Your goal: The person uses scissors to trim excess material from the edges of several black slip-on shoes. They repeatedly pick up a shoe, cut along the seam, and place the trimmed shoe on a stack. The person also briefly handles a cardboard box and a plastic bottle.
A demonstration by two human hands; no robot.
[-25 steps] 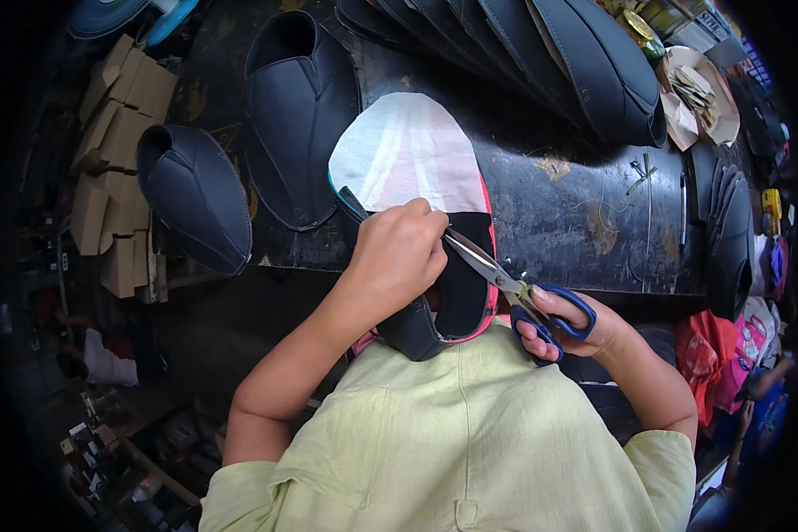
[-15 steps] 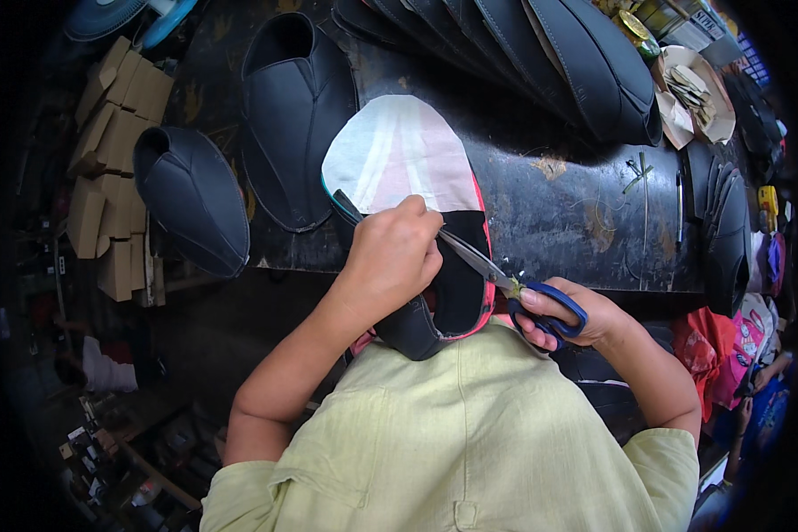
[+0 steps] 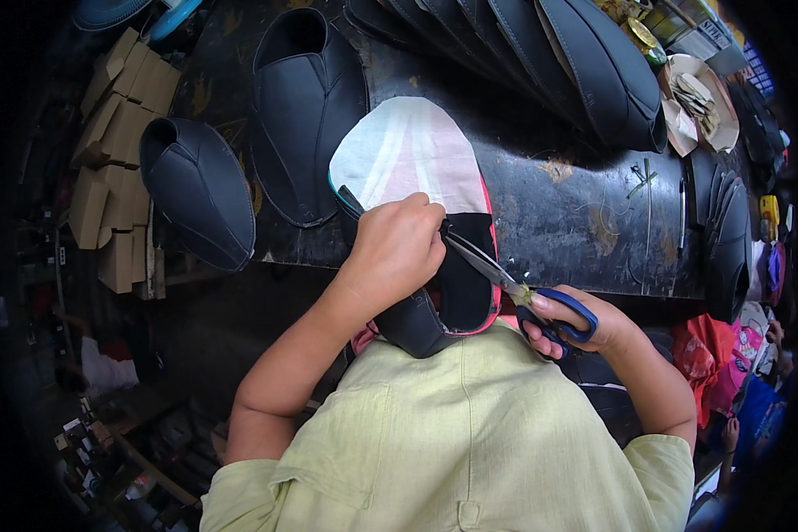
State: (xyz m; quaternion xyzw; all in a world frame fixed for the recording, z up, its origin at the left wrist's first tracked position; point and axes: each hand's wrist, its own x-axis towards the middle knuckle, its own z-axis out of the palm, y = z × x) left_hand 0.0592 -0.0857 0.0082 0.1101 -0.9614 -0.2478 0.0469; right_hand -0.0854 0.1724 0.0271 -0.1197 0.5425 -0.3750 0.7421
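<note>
Trimming a seat cover's edge with scissors at the bench

Head view: the left hand is closed in a firm grip on the seat cover, which lies white underside up on the black bench edge; the right hand is closed through the blue-handled scissors; judged best: short snips along the pink rim, cover kept taut, fingers clear of the blades; the blade tips sit behind the left hand, so the cut line is hidden; black finished covers lie beside.
</note>
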